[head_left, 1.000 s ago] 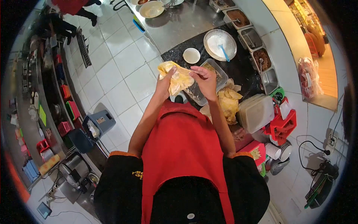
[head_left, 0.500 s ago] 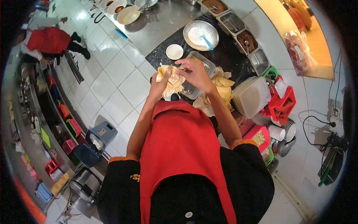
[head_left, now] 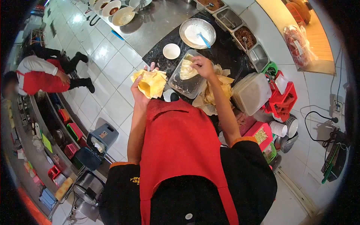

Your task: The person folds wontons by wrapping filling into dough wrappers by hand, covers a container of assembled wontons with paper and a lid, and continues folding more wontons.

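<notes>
My left hand (head_left: 139, 89) is wrapped around a loose bunch of thin yellow dough wrappers (head_left: 153, 83), left of the plastic container. Between the fingertips of my right hand (head_left: 204, 67) is a folded pale-yellow dumpling (head_left: 187, 69); whether it has filling inside cannot be seen. It hangs over the clear plastic container (head_left: 192, 88), whose bottom shows small scraps. More yellow wrappers (head_left: 222, 90) lie with paper just right of the container, under my right forearm. A small white bowl (head_left: 171, 51) stands beyond the container.
A metal bowl of white paste (head_left: 190, 34) with a blue spatula (head_left: 204, 40) sits on the black counter (head_left: 157, 48). Metal pans (head_left: 245, 37) line its right edge. Stacked lidded boxes (head_left: 250, 95) and red baskets (head_left: 281, 99) are at right. Another person (head_left: 43, 75) stands far left.
My hands have moved apart. The left has shifted left with the wrappers, while the right has carried a folded dumpling over the container. The other person has moved nearer.
</notes>
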The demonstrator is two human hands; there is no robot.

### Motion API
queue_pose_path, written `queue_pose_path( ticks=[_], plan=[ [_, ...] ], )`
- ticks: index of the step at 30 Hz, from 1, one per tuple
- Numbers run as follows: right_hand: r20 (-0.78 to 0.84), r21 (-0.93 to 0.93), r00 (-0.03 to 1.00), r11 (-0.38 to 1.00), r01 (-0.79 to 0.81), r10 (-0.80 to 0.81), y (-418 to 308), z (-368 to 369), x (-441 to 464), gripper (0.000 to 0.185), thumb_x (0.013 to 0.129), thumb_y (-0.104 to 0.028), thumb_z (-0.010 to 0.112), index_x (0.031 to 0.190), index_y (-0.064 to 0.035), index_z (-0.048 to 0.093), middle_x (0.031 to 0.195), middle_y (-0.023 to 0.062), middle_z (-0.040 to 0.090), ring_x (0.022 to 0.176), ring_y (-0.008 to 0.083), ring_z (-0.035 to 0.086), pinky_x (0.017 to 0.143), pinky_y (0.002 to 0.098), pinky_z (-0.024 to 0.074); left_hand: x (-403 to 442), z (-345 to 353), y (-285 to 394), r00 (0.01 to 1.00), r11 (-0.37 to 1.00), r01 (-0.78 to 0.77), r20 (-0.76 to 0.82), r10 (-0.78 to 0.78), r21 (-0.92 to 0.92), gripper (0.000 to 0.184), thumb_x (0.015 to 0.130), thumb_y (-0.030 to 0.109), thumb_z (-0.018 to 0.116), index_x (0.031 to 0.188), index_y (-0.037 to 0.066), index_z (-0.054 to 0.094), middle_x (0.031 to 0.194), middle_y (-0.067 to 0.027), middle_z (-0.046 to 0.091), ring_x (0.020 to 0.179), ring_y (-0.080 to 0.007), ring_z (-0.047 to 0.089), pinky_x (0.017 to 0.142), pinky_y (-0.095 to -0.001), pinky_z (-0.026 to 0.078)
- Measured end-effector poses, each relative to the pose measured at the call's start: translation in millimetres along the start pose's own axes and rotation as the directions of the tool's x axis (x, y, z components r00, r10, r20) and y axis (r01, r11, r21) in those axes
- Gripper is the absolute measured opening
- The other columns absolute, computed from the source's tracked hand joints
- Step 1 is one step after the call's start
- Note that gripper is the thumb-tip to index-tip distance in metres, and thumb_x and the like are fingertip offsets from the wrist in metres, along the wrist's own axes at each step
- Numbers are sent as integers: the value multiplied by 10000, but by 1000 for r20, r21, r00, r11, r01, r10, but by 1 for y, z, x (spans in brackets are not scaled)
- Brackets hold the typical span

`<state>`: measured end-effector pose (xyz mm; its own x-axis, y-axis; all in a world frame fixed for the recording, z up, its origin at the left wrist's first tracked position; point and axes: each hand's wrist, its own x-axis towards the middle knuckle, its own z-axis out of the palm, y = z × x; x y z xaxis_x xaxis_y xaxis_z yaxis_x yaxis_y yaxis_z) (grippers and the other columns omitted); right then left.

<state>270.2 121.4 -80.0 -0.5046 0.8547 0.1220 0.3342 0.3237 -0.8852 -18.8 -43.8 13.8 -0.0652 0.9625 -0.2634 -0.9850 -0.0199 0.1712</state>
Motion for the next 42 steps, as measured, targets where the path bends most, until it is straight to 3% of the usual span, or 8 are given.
queue_pose_path(
  ticks=[4, 7, 10, 23, 30, 32, 36, 42],
  plan=[
    [-160, 18, 964, 977, -212, 212, 10, 34, -1, 282, 814, -76, 755, 1077, 9, 698, 986, 141, 742, 825, 243, 719, 768, 348, 557, 7, 10, -8, 997, 996, 63, 30, -65, 56, 584, 872, 158, 597, 1417, 53, 415, 1569, -225, 367, 1428, -428, 381, 1186, -596, 304],
    [-410, -268, 908, 963, -33, -83, -31, 39, 7, 236, 821, -88, 768, 1037, -14, 711, 963, 139, 730, 902, 264, 700, 838, 374, 525, 9, 16, -12, 997, 994, 39, 65, -46, 101, 616, 870, 177, 606, 1437, 46, 404, 1550, -222, 399, 1408, -432, 413, 1172, -601, 328],
    [-241, 108, 970, 994, -14, 40, -118, 45, 14, 255, 808, -66, 780, 1050, -15, 714, 1015, 149, 726, 905, 292, 686, 853, 394, 521, 13, 11, -15, 995, 983, 31, 88, -48, 183, 606, 899, 193, 569, 1458, 43, 389, 1527, -204, 440, 1362, -429, 473, 1149, -576, 377],
    [29, -2, 988, 988, 151, -151, -162, 82, 25, 369, 806, -109, 809, 1140, -21, 678, 1039, 136, 682, 1003, 305, 646, 904, 388, 509, 29, -12, -19, 991, 937, -119, -22, 134, 328, 478, 1014, 174, 380, 1463, 15, 412, 1516, -159, 470, 1406, -307, 443, 1194, -453, 331],
    [244, 297, 969, 947, -118, 44, -149, 68, 58, 365, 820, -182, 821, 1132, -47, 689, 1071, 159, 654, 1065, 336, 623, 930, 416, 497, 20, -21, -11, 919, 707, 85, -330, 217, 702, 401, 922, 165, 738, 1243, -8, 571, 1078, -116, 698, 882, -243, 729, 719, -354, 623],
    [24, -142, 971, 961, 239, -238, -102, 69, 72, 400, 820, -226, 828, 1149, -42, 693, 1160, 156, 627, 1089, 322, 616, 932, 421, 487, 17, -24, -10, 874, 741, 59, -393, 285, 669, 398, 940, 180, 723, 1261, 18, 553, 1101, -133, 693, 920, -262, 730, 726, -394, 633],
    [116, -718, 987, 677, 163, -114, -47, 73, 69, 478, 891, -482, 694, 1134, -72, 726, 1438, 268, 464, 1305, 412, 440, 1066, 520, 347, 18, -22, -4, 853, 817, 54, -452, 261, 574, 429, 900, 164, 769, 1232, -3, 556, 1087, -144, 702, 885, -269, 737, 711, -404, 637],
    [141, -603, 976, 768, 217, -165, -76, 64, 64, 401, 898, -432, 707, 1138, -112, 726, 1515, 284, 377, 1389, 423, 367, 1107, 526, 292, 17, 0, -6, 839, 678, 74, -413, 354, 731, 420, 878, 132, 791, 1196, -48, 584, 1064, -150, 707, 860, -242, 737, 724, -374, 627]
  ],
)
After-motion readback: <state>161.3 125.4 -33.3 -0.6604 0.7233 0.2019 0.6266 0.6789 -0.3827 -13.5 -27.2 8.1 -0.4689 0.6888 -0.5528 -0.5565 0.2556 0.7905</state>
